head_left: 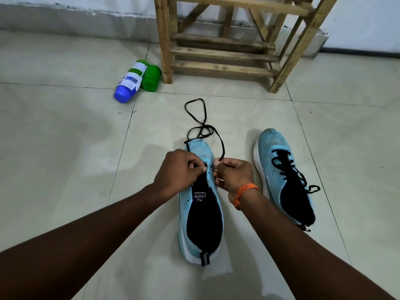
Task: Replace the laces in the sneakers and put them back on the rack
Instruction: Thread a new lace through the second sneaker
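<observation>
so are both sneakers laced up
No, only the right sneaker is laced; the left sneaker has its black lace mostly trailing loose ahead of its toe.

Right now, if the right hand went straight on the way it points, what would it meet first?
Probably the toe of the sneaker under the right hand. The left hand sits close beside that line, so depth leaves doubt.

Our 2 bare forearms [292, 234]
We wear an orange thread band [246, 190], knotted, round our right wrist.
</observation>
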